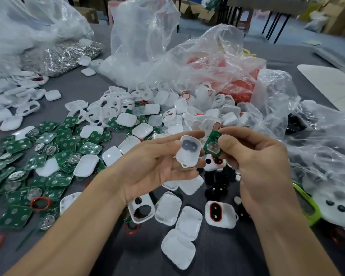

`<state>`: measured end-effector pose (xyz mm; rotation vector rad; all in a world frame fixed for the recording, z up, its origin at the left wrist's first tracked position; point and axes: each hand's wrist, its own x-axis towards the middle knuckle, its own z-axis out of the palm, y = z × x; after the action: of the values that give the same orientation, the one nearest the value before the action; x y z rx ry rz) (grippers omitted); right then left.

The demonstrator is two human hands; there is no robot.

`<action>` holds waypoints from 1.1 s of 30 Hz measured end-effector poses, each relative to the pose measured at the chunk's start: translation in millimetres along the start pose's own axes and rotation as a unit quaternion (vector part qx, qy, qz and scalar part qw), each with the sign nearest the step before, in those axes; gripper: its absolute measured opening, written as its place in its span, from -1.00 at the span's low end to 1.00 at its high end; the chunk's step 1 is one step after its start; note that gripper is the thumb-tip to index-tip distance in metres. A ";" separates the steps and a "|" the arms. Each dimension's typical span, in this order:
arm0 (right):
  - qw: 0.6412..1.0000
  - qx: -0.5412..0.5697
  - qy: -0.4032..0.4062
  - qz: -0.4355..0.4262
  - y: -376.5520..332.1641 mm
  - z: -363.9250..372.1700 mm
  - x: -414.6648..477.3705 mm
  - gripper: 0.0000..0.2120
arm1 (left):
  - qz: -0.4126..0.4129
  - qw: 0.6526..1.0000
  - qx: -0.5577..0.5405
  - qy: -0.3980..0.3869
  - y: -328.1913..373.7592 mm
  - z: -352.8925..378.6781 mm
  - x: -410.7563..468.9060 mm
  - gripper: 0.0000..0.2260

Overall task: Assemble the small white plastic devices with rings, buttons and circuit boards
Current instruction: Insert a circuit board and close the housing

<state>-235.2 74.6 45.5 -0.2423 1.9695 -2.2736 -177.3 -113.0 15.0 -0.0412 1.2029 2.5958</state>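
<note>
Left hand (159, 168) holds white shell (188, 151) | right hand (263, 162) pinches circuit board (213, 145) (just beside shell)

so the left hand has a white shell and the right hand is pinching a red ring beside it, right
One thing is off. In the head view the left hand does hold the white shell, but what the right hand pinches beside it is a green circuit board.

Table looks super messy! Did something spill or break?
Green circuit boards lie scattered in a loose heap on the left, and white shells sprawl in front of the open plastic bags. Nothing looks broken.
</note>
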 end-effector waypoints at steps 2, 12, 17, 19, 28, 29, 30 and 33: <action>1.000 -0.009 -0.019 -0.004 0.3 2.4 -2.0 -0.81 | 0.003 1.000 0.003 -0.005 -0.6 0.2 0.7 -0.60; 0.995 -0.049 -0.063 -0.053 6.8 11.8 -6.6 -0.76 | 0.003 1.000 0.021 0.002 -2.9 -1.2 2.4 -0.59; 0.991 -0.071 -0.085 -0.072 9.9 12.7 -7.1 -0.78 | 0.000 1.000 0.011 0.000 -2.5 -0.4 2.1 -0.59; 0.989 -0.091 -0.082 -0.079 11.0 11.7 -7.1 -0.79 | -0.002 1.000 0.011 0.004 -3.0 -0.2 1.9 -0.59; 0.965 -0.211 -0.053 -0.147 12.3 8.4 -7.8 -0.76 | -0.015 1.000 0.015 0.012 -4.2 -0.1 1.5 -0.59; 0.966 -0.207 -0.054 -0.147 12.6 8.2 -7.5 -0.75 | -0.016 1.000 0.018 0.012 -4.1 0.2 1.6 -0.59; 0.965 -0.210 -0.054 -0.148 12.9 8.2 -7.2 -0.75 | -0.016 1.000 0.021 0.013 -4.1 0.3 1.6 -0.59; 0.955 -0.244 -0.043 -0.164 14.2 7.5 -7.4 -0.78 | -0.017 0.999 0.023 0.017 -3.7 0.6 1.6 -0.60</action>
<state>-226.6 66.8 32.2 -0.7519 2.5740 -1.8436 -177.9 -109.9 12.4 -0.0952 1.2630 2.5466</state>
